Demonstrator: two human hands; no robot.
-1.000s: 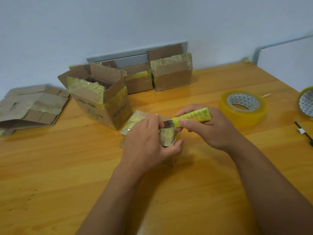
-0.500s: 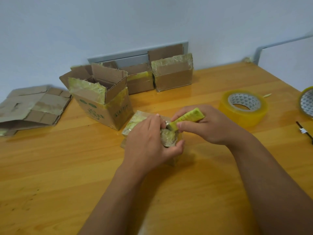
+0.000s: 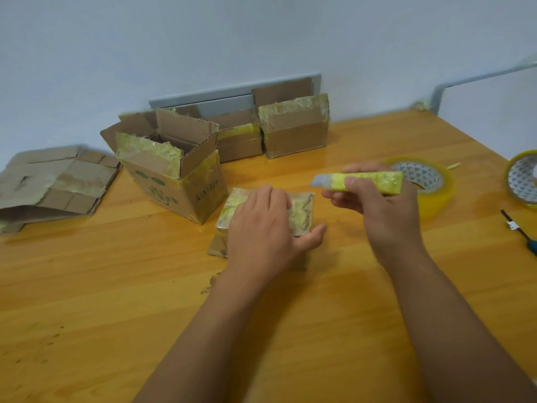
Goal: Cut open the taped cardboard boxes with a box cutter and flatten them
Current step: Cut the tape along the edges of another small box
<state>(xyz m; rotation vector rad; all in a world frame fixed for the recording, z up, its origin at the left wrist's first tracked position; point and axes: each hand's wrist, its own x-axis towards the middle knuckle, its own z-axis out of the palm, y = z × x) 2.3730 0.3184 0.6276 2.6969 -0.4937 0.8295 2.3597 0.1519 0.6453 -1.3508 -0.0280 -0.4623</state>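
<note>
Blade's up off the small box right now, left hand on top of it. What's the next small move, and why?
Probably bring the box cutter back down to the small box and slice the tape along its top. The right hand holds the cutter in the air, blade bared and pointing left, clear of the box. The left hand grips the box, which looks taped shut, so keep the fingers out of the blade's path.

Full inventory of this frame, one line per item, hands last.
small taped box: 1, brown with yellowish tape, table centre, under left hand
open box: 1, brown, green print, left of centre
taped boxes: 2, brown, by wall
flattened cardboard: 1 pile, brown, far left
tape rolls: 2, yellowish, right
screwdriver: 1, black and blue, right edge
table: 1, orange wood
box cutter: 1, yellow, in right hand
left hand: grips small box
right hand: holds cutter
</note>
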